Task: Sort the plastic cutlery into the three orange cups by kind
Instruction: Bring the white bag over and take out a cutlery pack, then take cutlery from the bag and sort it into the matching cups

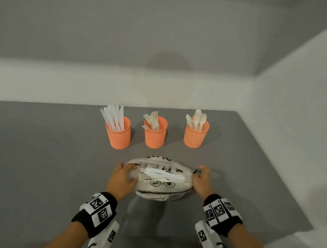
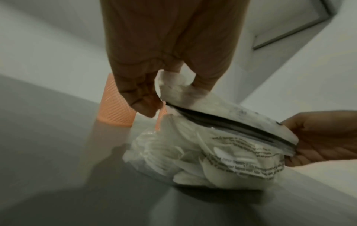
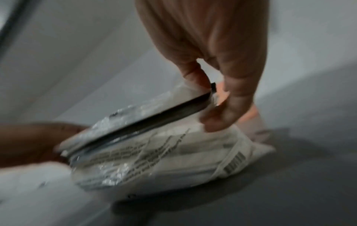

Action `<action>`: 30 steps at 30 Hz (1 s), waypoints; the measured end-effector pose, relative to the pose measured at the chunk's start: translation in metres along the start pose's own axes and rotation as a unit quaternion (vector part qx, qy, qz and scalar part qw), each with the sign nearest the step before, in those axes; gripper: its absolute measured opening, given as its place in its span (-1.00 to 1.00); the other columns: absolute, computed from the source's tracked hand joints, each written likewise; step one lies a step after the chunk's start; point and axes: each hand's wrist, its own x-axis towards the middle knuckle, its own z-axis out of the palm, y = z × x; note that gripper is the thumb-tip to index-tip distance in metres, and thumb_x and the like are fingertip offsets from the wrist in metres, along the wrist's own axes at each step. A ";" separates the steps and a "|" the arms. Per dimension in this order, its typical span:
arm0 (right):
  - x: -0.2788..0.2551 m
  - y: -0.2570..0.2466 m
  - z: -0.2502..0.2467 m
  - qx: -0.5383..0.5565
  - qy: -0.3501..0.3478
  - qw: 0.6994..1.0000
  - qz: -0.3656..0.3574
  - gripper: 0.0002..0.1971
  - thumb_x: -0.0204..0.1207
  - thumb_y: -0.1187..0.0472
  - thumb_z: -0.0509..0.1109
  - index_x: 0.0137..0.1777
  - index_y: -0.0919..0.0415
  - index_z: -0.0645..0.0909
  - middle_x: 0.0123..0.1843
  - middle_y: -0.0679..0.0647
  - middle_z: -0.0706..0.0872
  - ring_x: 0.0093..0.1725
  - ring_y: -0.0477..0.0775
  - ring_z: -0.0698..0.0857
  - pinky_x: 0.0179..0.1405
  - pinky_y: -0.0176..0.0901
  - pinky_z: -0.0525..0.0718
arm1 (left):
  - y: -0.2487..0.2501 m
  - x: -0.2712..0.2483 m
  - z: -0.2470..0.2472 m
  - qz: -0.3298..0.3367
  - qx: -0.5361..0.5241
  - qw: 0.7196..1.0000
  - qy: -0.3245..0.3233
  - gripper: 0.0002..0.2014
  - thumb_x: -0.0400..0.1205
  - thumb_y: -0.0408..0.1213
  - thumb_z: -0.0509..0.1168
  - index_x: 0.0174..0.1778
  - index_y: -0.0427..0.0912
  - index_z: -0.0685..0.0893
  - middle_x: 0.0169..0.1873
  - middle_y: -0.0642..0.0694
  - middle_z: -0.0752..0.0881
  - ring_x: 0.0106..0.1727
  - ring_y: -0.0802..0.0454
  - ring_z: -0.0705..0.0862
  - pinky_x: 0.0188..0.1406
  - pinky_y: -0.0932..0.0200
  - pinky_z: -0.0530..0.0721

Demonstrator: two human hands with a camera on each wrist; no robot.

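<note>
- The left hand pinches the left end of a see-through plastic bag, and the right hand pinches the right end. Both hands have fingers curled tight on the bag's top edge.
- The bag sits on the gray table, near the person, just in front of the three orange cups.
- The bag looks thin, shiny and crinkly, with black print on it and a dark strip along its mouth. White cutlery shows through its side.
- I think the step now is pulling the bag's mouth open. To do it well, each hand should hold one side of the strip and pull gently apart, keeping the bag low so nothing spills out.
- The left cup holds flat white knives. The middle cup holds forks with thin prongs. The right cup holds spoons with round bowls.
- The cups are round and have a mesh pattern on their walls.
- Both wrist views are blurry, so small things are hard to see.
</note>
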 end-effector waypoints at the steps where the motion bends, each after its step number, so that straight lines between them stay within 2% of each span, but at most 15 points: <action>1: -0.001 0.002 -0.002 -0.067 0.013 0.994 -0.089 -0.69 0.52 0.51 0.14 0.23 0.28 0.38 -0.14 0.06 0.47 -0.19 0.05 0.51 -0.14 -0.19 0.52 | 0.002 0.002 -0.002 0.018 -0.002 1.000 0.023 -0.64 0.48 -0.49 0.32 0.21 -0.28 0.59 0.23 -0.25 0.47 0.27 -0.19 0.53 0.31 0.17 0.40; 3: -0.012 -0.002 -0.003 -0.171 0.028 0.953 -0.249 -0.71 0.46 0.44 0.21 0.18 0.33 0.43 -0.05 0.09 0.50 -0.08 0.05 0.53 -0.01 -0.15 0.48 | 0.007 0.007 -0.005 0.050 -0.001 0.998 0.033 -0.67 0.42 -0.52 0.35 0.11 -0.27 0.61 0.24 -0.23 0.44 0.29 -0.12 0.48 0.32 0.22 0.35; 5: -0.022 -0.006 0.003 -0.289 0.007 0.887 -0.360 -0.77 0.36 0.23 0.18 -0.03 0.22 0.56 0.09 0.18 0.56 0.16 0.11 0.54 0.17 -0.04 0.44 | 0.012 0.012 -0.004 0.069 0.010 0.998 -0.001 -0.65 0.40 -0.55 0.33 0.10 -0.27 0.60 0.24 -0.21 0.45 0.29 -0.11 0.48 0.27 0.25 0.36; 7: -0.019 -0.004 0.011 -0.425 -0.049 0.823 -0.374 -0.74 0.33 0.13 0.14 -0.13 0.12 0.64 0.23 0.23 0.57 0.38 0.23 0.47 0.40 0.21 0.30 | 0.017 0.016 -0.001 0.075 0.033 0.996 -0.035 -0.61 0.40 -0.59 0.26 0.15 -0.27 0.57 0.23 -0.20 0.47 0.26 -0.15 0.54 0.19 0.22 0.44; 9: -0.012 -0.005 0.014 -0.498 -0.090 0.805 -0.310 -0.70 0.42 0.21 0.20 0.07 0.05 0.68 0.30 0.18 0.54 0.42 0.24 0.45 0.49 0.15 0.21 | 0.023 0.020 -0.001 0.070 0.065 0.994 -0.049 -0.58 0.42 -0.59 0.20 0.21 -0.27 0.52 0.23 -0.20 0.52 0.22 -0.17 0.58 0.15 0.11 0.51; 11: -0.006 -0.016 0.012 -0.493 -0.091 0.825 -0.261 -0.56 0.47 0.34 0.21 0.34 0.04 0.56 0.30 0.13 0.58 0.32 0.20 0.55 0.38 -0.02 0.36 | 0.029 0.025 -0.005 0.071 0.068 0.995 -0.034 -0.58 0.43 -0.61 0.14 0.20 -0.27 0.52 0.20 -0.20 0.59 0.18 -0.17 0.61 0.14 0.07 0.53; 14: 0.004 -0.032 0.006 -0.473 -0.038 0.834 -0.281 -0.43 0.42 0.47 0.20 0.43 0.07 0.45 0.30 0.12 0.62 0.23 0.20 0.62 0.22 -0.05 0.48 | 0.041 0.035 -0.009 0.093 0.044 0.994 0.020 -0.60 0.44 -0.64 0.07 0.13 -0.27 0.57 0.11 -0.21 0.65 0.10 -0.15 0.64 0.08 0.10 0.55; 16: 0.007 -0.037 0.004 -0.511 -0.043 0.810 -0.285 -0.41 0.41 0.46 0.23 0.45 0.09 0.42 0.32 0.13 0.57 0.26 0.20 0.57 0.20 -0.05 0.47 | 0.043 0.040 -0.008 0.097 0.057 0.993 0.028 -0.59 0.46 -0.62 0.09 0.18 -0.27 0.56 0.17 -0.24 0.60 0.15 -0.18 0.60 0.11 0.09 0.52; 18: 0.004 -0.036 0.006 -0.559 -0.014 0.765 -0.319 -0.47 0.35 0.44 0.34 0.35 0.14 0.53 0.25 0.18 0.55 0.22 0.22 0.55 0.13 -0.03 0.52 | 0.040 0.042 -0.004 0.083 0.096 0.992 0.012 -0.59 0.47 -0.57 0.14 0.25 -0.26 0.54 0.24 -0.28 0.49 0.24 -0.24 0.51 0.23 0.05 0.47; 21: -0.012 -0.040 0.013 -0.583 -0.005 0.690 -0.429 -0.63 0.06 0.43 0.57 -0.09 0.19 0.74 -0.15 0.12 0.64 -0.21 0.14 0.65 -0.33 -0.14 0.58 | 0.032 0.040 -0.004 0.083 0.114 0.990 0.002 -0.58 0.45 -0.52 0.22 0.24 -0.21 0.56 0.24 -0.26 0.41 0.26 -0.25 0.47 0.30 0.04 0.45; 22: -0.015 -0.041 0.017 -0.578 -0.058 0.690 -0.431 -0.65 0.17 0.44 0.53 -0.02 0.22 0.72 -0.10 0.14 0.64 -0.17 0.16 0.66 -0.30 -0.11 0.58 | 0.031 0.039 -0.004 0.083 0.113 0.990 -0.002 -0.58 0.45 -0.51 0.24 0.24 -0.20 0.57 0.23 -0.25 0.41 0.23 -0.25 0.50 0.29 0.03 0.47; 23: -0.015 -0.039 0.022 -0.569 -0.100 0.703 -0.414 -0.65 0.34 0.43 0.42 0.15 0.26 0.65 0.06 0.18 0.62 -0.02 0.21 0.66 -0.14 -0.05 0.59 | 0.030 0.038 -0.005 0.080 0.110 0.991 -0.009 -0.58 0.46 -0.50 0.24 0.25 -0.18 0.56 0.23 -0.24 0.42 0.20 -0.25 0.53 0.26 0.03 0.50; 26: 0.000 -0.034 0.034 -0.557 -0.168 0.767 -0.270 -0.54 0.52 0.28 0.28 0.44 0.25 0.40 0.42 0.19 0.46 0.38 0.22 0.50 0.35 0.03 0.49 | 0.031 0.037 -0.008 0.046 0.112 0.991 -0.048 -0.56 0.50 -0.50 0.20 0.30 -0.15 0.53 0.20 -0.24 0.51 0.18 -0.23 0.58 0.21 0.02 0.53; 28: 0.010 -0.036 0.042 -0.555 -0.187 0.782 -0.212 -0.46 0.49 0.15 0.34 0.46 0.26 0.37 0.45 0.21 0.45 0.43 0.22 0.46 0.41 0.03 0.47 | 0.031 0.037 -0.008 0.033 0.110 0.991 -0.066 -0.54 0.50 -0.51 0.16 0.32 -0.14 0.51 0.21 -0.24 0.56 0.24 -0.21 0.56 0.25 0.01 0.52; 30: 0.020 -0.043 0.050 -0.558 -0.228 0.784 -0.150 -0.46 0.47 0.11 0.38 0.41 0.30 0.41 0.38 0.23 0.54 0.35 0.23 0.54 0.28 -0.06 0.53 | 0.031 0.037 -0.009 0.034 0.098 0.992 -0.074 -0.51 0.49 -0.54 0.13 0.33 -0.14 0.51 0.25 -0.23 0.57 0.29 -0.19 0.54 0.28 0.02 0.51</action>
